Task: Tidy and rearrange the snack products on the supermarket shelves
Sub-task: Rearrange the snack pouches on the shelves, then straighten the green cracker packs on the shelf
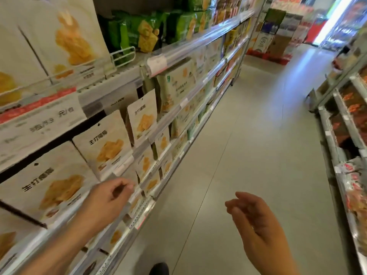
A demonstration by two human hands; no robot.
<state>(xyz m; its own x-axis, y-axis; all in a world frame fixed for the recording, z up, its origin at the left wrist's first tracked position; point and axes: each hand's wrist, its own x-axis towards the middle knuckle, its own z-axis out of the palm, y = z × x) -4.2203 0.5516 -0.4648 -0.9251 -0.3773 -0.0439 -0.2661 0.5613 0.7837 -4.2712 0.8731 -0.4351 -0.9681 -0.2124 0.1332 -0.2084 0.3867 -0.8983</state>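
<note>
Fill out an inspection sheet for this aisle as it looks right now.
Surface: tiered shelves along the left; grey tiled floor.
Job's things: white cracker pouches standing upright in rows; green snack bags on the top tier.
Clutter: nothing seen.
Hands: left hand reaching to the shelf edge, fingers curled, whether it pinches anything cannot be told; right hand loose over the floor, holding nothing.
Cables: nothing seen.
Surroundings: second shelf unit on the right with dark packets; stacked cartons at the aisle end; a shoe at bottom edge.
</note>
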